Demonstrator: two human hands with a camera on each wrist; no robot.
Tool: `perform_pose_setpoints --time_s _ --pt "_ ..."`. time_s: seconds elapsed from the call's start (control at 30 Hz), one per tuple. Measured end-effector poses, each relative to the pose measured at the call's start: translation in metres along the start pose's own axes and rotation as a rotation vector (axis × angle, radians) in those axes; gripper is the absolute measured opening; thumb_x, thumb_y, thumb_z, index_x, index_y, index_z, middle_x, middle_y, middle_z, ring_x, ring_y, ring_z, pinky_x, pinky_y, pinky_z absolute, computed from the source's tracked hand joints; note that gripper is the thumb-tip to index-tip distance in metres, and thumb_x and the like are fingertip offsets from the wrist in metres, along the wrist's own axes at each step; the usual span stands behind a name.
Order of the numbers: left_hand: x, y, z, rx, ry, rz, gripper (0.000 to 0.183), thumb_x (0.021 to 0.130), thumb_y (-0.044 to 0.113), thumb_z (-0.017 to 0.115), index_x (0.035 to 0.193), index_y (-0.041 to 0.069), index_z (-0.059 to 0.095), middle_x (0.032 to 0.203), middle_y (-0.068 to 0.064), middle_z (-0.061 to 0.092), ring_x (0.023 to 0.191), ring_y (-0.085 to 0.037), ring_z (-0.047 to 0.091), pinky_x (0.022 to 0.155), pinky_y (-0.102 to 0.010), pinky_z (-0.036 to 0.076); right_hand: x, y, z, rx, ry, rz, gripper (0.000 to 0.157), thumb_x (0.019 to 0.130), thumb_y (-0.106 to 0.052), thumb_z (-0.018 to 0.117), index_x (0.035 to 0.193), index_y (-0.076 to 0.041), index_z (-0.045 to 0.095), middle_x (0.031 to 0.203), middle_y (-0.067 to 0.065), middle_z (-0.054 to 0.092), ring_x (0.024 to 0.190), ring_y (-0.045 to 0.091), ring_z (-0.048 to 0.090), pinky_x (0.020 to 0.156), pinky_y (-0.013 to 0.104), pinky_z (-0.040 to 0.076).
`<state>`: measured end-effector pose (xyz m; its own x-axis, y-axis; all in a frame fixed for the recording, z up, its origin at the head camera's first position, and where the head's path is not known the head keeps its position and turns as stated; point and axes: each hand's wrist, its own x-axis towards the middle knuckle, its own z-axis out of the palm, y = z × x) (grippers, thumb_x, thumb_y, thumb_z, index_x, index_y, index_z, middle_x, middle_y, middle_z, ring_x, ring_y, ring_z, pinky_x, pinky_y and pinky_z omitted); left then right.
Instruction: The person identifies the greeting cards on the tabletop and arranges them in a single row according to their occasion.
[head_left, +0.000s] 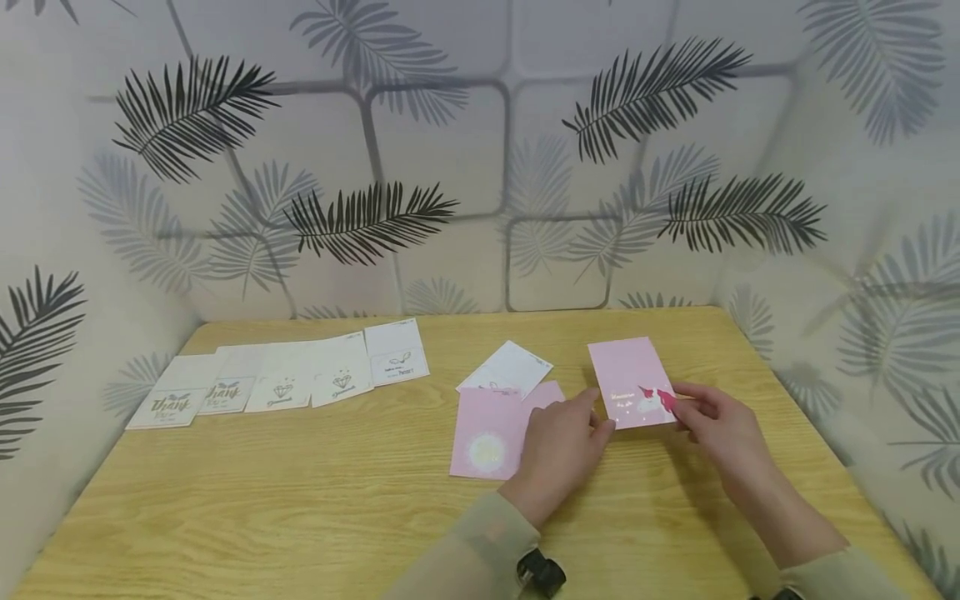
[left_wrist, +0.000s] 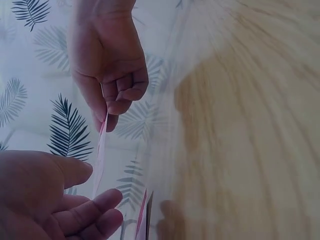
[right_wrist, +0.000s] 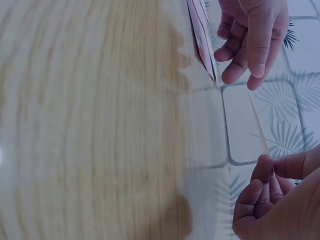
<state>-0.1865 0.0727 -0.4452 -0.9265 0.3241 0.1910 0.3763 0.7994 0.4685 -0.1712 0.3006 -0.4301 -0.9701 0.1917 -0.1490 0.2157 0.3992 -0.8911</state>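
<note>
My right hand (head_left: 723, 429) pinches a pink greeting card (head_left: 630, 375) with a red unicorn at its lower right corner, thumb against fingers. The card is raised above the table, and both wrist views show it edge-on as a thin strip. My left hand (head_left: 562, 442) is by the card's lower left edge, thumb and fingers parted around it. In the left wrist view those fingertips (left_wrist: 112, 197) lie close to the card's edge. Beneath the left hand lies a pink card with a pale round print (head_left: 480, 417), partly over a white card (head_left: 513, 367); the hand hides some of this pile.
Several white cards (head_left: 281, 387) lie in a row on the wooden table (head_left: 300, 500) at the back left, some overlapping; the rightmost white card (head_left: 397, 354) sits a little higher. A leaf-patterned curtain (head_left: 442, 167) surrounds the back and sides.
</note>
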Motion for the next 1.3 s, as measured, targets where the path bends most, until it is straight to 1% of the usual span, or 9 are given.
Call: perform_pose_setpoints --time_s 0.2,0.37,0.47,0.63,0.7,0.8,0.93,1.1,1.3 --pt "0.006 0.010 0.003 -0.023 0.018 0.012 0.021 0.105 0.034 0.077 0.121 0.021 0.073 0.084 0.019 0.070 0.079 -0.007 0.067 0.084 -0.036 0.049 0.002 0.002 -0.006 0.050 0.010 -0.002 0.050 0.114 -0.016 0.062 0.157 0.006 0.052 0.107 -0.003 0.075 0.089 0.008 0.069 0.081 0.025 0.059" --pt "0.011 0.015 0.005 -0.053 0.021 0.018 0.031 0.104 0.030 0.078 0.134 0.020 0.075 0.083 0.020 0.067 0.078 -0.004 0.063 0.089 -0.036 0.050 0.002 0.002 -0.008 0.071 0.021 0.006 0.049 0.115 -0.015 0.060 0.158 0.008 0.051 0.110 -0.002 0.072 0.089 0.006 0.068 0.080 0.024 0.058" --pt "0.014 0.017 0.006 -0.068 0.030 0.022 0.033 0.103 0.027 0.080 0.135 0.020 0.076 0.082 0.021 0.064 0.077 -0.002 0.061 0.088 -0.036 0.050 0.002 0.002 -0.010 0.074 0.023 0.010 0.050 0.115 -0.015 0.060 0.158 0.008 0.050 0.114 -0.002 0.071 0.090 0.005 0.067 0.081 0.024 0.058" --pt "0.021 0.020 0.011 -0.053 0.064 0.059 0.008 0.102 0.025 0.080 0.108 0.023 0.075 0.076 0.020 0.058 0.071 -0.002 0.056 0.081 -0.033 0.049 0.004 0.003 -0.015 0.081 0.030 0.019 0.052 0.115 -0.015 0.059 0.159 0.009 0.048 0.112 -0.004 0.071 0.089 0.004 0.068 0.080 0.024 0.058" --pt "0.024 0.021 0.014 -0.039 0.078 0.075 0.012 0.102 0.025 0.080 0.097 0.025 0.069 0.075 0.020 0.057 0.070 -0.003 0.055 0.078 -0.032 0.048 0.006 0.005 -0.017 0.080 0.037 0.022 0.052 0.115 -0.015 0.060 0.159 0.009 0.048 0.110 -0.006 0.071 0.089 0.004 0.069 0.080 0.023 0.058" --pt "0.028 0.024 0.017 -0.027 0.083 0.081 0.016 0.102 0.025 0.081 0.094 0.026 0.067 0.076 0.020 0.058 0.069 -0.003 0.055 0.075 -0.030 0.047 0.009 0.008 -0.020 0.060 0.050 0.023 0.052 0.114 -0.015 0.060 0.159 0.008 0.048 0.106 -0.007 0.071 0.087 0.004 0.069 0.079 0.023 0.058" --pt "0.035 0.030 0.023 -0.013 0.070 0.068 0.015 0.102 0.026 0.082 0.095 0.025 0.069 0.076 0.020 0.059 0.069 -0.005 0.056 0.076 -0.031 0.047 0.015 0.011 -0.025 0.009 0.067 0.024 0.052 0.113 -0.014 0.061 0.159 0.007 0.050 0.107 -0.002 0.070 0.089 0.006 0.068 0.078 0.023 0.058" --pt "0.044 0.039 0.030 0.006 0.058 0.037 0.006 0.102 0.027 0.081 0.105 0.026 0.077 0.078 0.020 0.063 0.073 -0.005 0.061 0.080 -0.032 0.049 0.022 0.013 -0.031 -0.047 0.089 0.043 0.052 0.113 -0.014 0.062 0.160 0.004 0.051 0.122 0.013 0.067 0.094 0.013 0.065 0.079 0.023 0.058" --pt "0.053 0.049 0.039 0.025 0.034 0.005 0.023 0.102 0.029 0.080 0.125 0.029 0.081 0.090 0.019 0.074 0.085 -0.006 0.070 0.088 -0.031 0.053 0.031 0.017 -0.040 -0.115 0.110 0.055 0.050 0.113 -0.014 0.060 0.158 0.004 0.052 0.131 0.021 0.064 0.098 0.020 0.063 0.075 0.022 0.055"
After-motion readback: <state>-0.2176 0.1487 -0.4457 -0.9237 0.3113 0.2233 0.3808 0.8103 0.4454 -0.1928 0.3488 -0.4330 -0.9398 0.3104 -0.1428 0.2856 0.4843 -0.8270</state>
